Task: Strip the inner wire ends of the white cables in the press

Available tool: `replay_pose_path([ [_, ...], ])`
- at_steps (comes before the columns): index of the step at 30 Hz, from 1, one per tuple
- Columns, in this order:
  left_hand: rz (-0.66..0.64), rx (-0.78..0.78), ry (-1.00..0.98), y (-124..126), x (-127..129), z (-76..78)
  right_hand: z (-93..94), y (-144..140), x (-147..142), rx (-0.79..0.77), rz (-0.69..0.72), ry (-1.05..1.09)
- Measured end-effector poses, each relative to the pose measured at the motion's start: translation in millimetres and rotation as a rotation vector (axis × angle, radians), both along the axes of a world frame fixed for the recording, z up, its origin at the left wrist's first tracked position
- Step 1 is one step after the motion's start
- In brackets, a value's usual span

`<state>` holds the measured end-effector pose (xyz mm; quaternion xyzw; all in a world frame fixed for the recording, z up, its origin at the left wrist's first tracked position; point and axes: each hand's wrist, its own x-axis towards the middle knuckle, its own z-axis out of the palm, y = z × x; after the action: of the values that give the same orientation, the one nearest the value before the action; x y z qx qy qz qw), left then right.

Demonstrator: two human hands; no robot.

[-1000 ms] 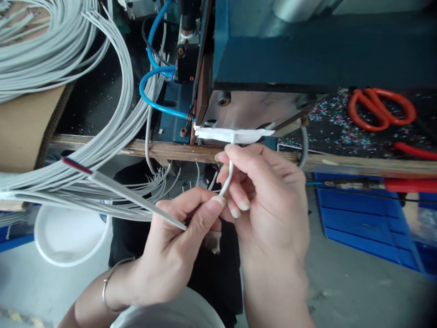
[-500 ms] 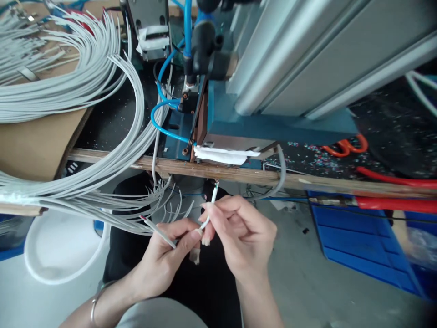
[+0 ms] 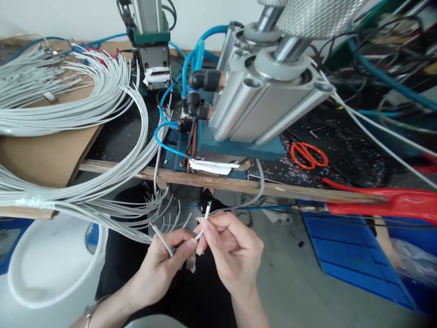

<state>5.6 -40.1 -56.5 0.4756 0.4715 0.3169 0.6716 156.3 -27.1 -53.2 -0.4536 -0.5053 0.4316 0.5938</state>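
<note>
My left hand (image 3: 164, 262) is closed on a thin cable, pinched between thumb and forefinger. My right hand (image 3: 230, 246) pinches the white end of the cable (image 3: 208, 210), which points up with fine wires, one green, bared at its tip. A grey cable end (image 3: 161, 238) with a reddish tip sticks out past my left hand's knuckles. Whether both ends belong to one cable is hidden by the fingers. Both hands are over my lap, in front of the bench edge (image 3: 232, 184). Beside them on the left hangs a bundle of grey cables (image 3: 102, 196).
A pneumatic press (image 3: 252, 105) stands on the bench, white padding (image 3: 211, 166) at its front. Right of it lie orange-handled scissors (image 3: 307, 156) among scraps, and a red air gun (image 3: 385, 202). Below are a white bucket (image 3: 20, 291) and a blue bin (image 3: 355, 255).
The view has tilted up and shifted, showing more of the press and bench. Both hands keep their hold on the cable, with little change in their pose.
</note>
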Motion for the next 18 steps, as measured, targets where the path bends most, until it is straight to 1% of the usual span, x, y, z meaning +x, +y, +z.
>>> replay_pose_path([
  [7, 0.003, -0.002, -0.005, -1.0, -1.2, -5.3, -0.8, -4.4, 4.2, 0.015, 0.016, -0.046],
  [10, 0.007, -0.002, -0.001, -2.4, -1.8, -7.0, -4.3, -5.4, 5.7, 0.028, 0.013, -0.049],
  [14, 0.01, 0.0, 0.028, -3.3, -2.1, -6.4, -9.8, -8.1, 7.7, 0.019, -0.002, -0.051],
  [18, 0.017, 0.013, 0.033, -0.5, -2.2, -2.9, -8.1, -10.2, 9.9, 0.028, -0.017, -0.101],
])
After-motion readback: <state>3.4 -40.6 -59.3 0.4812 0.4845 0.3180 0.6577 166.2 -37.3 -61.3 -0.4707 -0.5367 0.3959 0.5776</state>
